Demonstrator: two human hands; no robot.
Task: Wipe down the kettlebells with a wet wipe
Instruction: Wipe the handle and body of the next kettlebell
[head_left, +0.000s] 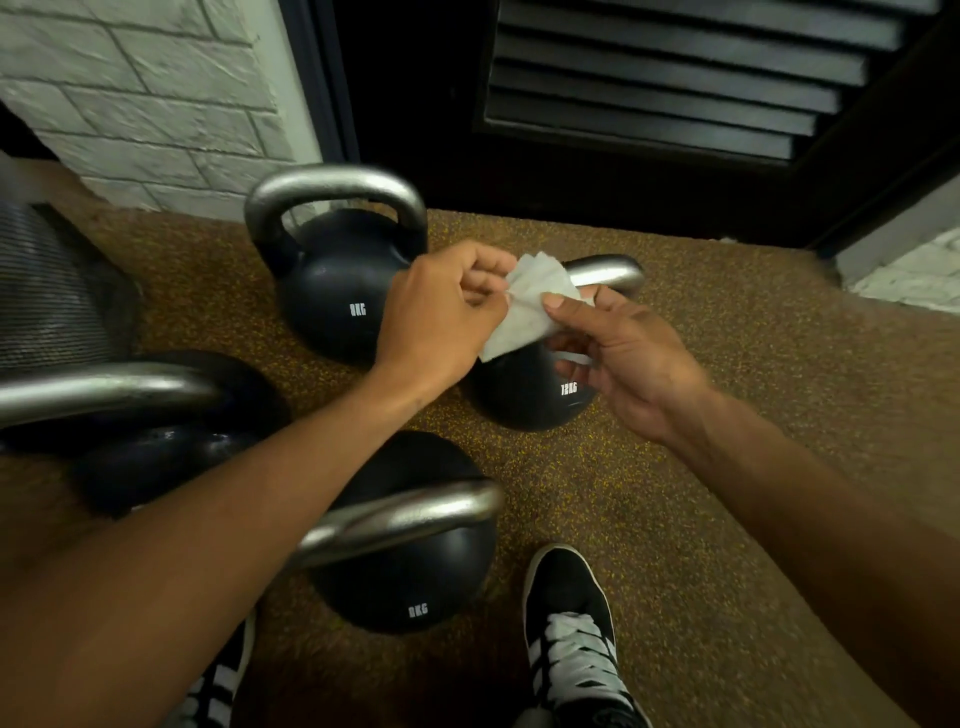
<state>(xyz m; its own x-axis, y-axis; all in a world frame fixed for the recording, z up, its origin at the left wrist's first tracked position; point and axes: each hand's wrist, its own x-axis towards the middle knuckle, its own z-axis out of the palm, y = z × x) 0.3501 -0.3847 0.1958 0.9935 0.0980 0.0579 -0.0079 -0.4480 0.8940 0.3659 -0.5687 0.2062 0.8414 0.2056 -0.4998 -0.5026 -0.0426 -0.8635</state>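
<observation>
Person standing over four kettlebells on a speckled rubber floor (727, 415), both arms out in front. Left hand (441, 317) has its fingers curled in, pinching the left edge of a white wet wipe (530, 306). Right hand (623, 358) pinches the wipe's right side, thumb on top; its other fingers are loosely bent underneath. The wipe is crumpled and partly unfolded, held in the air between the two hands and not touching any bell.

Directly under the wipe is the 12KG kettlebell (530, 400), its steel handle poking out behind the hands. The far 8KG kettlebell (332, 291) stands upright just beside it, near the floor's back edge by the white brick wall (156, 104). The near 8KG kettlebell (410, 571) sits closer to the person's feet, its handle partly hidden by the left forearm. A fourth kettlebell (156, 415) is at the left edge of the floor (weight marking not visible).

A dark louvred door (675, 78) meets the floor's back edge. A black sneaker with white laces (571, 639) is planted just right of the near bell. A ribbed dark surface (52, 286) is at far left; I can't tell what it is.
</observation>
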